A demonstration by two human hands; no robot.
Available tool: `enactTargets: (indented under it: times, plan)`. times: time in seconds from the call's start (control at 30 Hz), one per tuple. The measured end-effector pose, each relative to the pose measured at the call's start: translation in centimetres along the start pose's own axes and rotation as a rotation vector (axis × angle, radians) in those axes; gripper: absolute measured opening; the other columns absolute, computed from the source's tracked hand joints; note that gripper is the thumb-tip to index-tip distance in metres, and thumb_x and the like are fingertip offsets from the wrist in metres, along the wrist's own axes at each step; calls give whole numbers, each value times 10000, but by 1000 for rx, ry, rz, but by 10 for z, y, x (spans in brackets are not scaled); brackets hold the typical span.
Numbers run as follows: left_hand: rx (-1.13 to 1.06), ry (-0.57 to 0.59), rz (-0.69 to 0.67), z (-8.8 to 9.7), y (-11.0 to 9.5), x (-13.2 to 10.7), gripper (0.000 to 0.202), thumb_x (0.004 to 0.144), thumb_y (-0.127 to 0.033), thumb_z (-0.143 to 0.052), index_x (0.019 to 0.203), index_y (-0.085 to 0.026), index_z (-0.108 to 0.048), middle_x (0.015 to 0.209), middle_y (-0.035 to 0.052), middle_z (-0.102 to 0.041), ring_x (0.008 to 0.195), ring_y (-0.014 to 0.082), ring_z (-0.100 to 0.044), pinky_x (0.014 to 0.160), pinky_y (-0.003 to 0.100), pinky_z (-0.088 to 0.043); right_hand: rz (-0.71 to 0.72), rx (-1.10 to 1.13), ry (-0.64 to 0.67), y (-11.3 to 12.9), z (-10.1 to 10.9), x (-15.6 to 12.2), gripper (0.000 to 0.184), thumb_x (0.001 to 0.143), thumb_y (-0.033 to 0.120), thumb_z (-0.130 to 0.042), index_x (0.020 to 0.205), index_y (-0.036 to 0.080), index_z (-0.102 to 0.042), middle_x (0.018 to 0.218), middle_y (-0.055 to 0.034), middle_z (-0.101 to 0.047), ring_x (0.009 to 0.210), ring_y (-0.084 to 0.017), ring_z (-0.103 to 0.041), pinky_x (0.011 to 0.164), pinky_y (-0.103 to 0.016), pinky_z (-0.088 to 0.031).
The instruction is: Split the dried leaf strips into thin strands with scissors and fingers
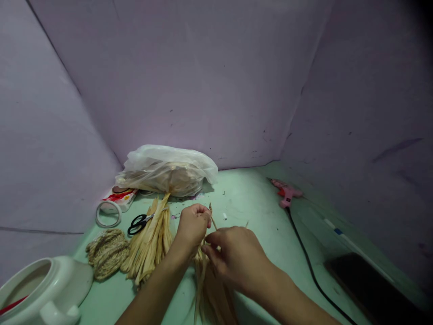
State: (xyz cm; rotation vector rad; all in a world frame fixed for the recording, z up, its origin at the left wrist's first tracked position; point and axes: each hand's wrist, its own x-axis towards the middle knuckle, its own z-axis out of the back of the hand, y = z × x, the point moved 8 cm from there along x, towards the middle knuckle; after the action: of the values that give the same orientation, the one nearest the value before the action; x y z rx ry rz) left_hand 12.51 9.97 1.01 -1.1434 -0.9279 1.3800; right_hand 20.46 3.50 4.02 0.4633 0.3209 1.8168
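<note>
My left hand [193, 225] is closed in a pinch near the upper end of a twisted dried-leaf strand [214, 222]. Just below and to the right, my right hand [235, 253] pinches the same strand with thumb and forefinger. Loose pale dried-leaf strips [200, 280] hang down from between the hands toward the table's front edge, partly covered by my right hand. Left of my left forearm lies a bundle of flat yellowish dried-leaf strips [150, 246]. Black-handled scissors [138, 224] rest against that bundle, their blades partly hidden by it.
A coil of braided cord [108, 253], a tape roll [108, 214] and a red-white box [120, 198] lie left. A white ceramic pot [64, 275] stands front left. A plastic bag [169, 169] sits at the back. Right are a pink glue gun [287, 193], its black cord [306, 253] and a dark flat object [368, 284].
</note>
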Motion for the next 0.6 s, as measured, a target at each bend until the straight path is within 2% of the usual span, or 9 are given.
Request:
enactTargets:
  times: [0.07,0.13,0.2,0.3,0.4,0.5,0.6]
  plan:
    - [6,6,-11,-1,-1,0,115,566,-141,-474,455,-159,-452,375,-63,-410,389,62,-339,428,182,-264,-74,144,-21,-15,9,4,241,756,317,-461,674,231,-670,579,-8,-654,492,-123,-532,466,-228,-279]
    - [19,34,-5,-4,1,-1,103,563,-144,-483,464,-156,-459,375,-67,-402,388,59,-323,419,183,-239,-193,305,-160,-39,21,9,256,755,368,-467,836,237,-671,681,-9,-670,486,-109,-509,477,-225,-315]
    - [41,77,1,-9,3,-2,120,577,-179,-500,469,-158,-455,374,-65,-400,385,58,-307,412,187,-220,-278,467,-241,-59,21,15,306,713,399,-516,908,209,-658,732,-22,-664,478,-103,-492,474,-227,-336]
    - [41,153,-26,-19,5,-4,129,590,-214,-509,485,-157,-459,389,-66,-392,392,57,-294,414,188,-213,-318,742,-185,-73,4,24,244,676,365,-549,726,156,-665,589,-11,-603,434,-88,-450,436,-220,-333]
    - [13,223,-75,-26,4,-6,120,613,-245,-521,546,-149,-495,415,-68,-395,392,52,-282,410,183,-201,-421,1028,-186,-82,-10,25,167,632,300,-573,570,146,-587,463,31,-502,371,-65,-393,381,-206,-293]
    - [8,259,-130,-28,-1,-8,155,648,-290,-528,592,-146,-512,441,-64,-408,394,49,-277,404,182,-194,-505,1285,-205,-83,-20,24,150,583,263,-597,520,156,-512,389,64,-431,334,-49,-346,358,-194,-246]
    - [13,304,-194,-30,-8,-12,162,657,-277,-534,573,-141,-506,449,-64,-380,422,51,-284,416,182,-201,-513,1386,-186,-77,-27,23,171,591,274,-576,510,163,-475,348,77,-380,323,-43,-308,359,-190,-219]
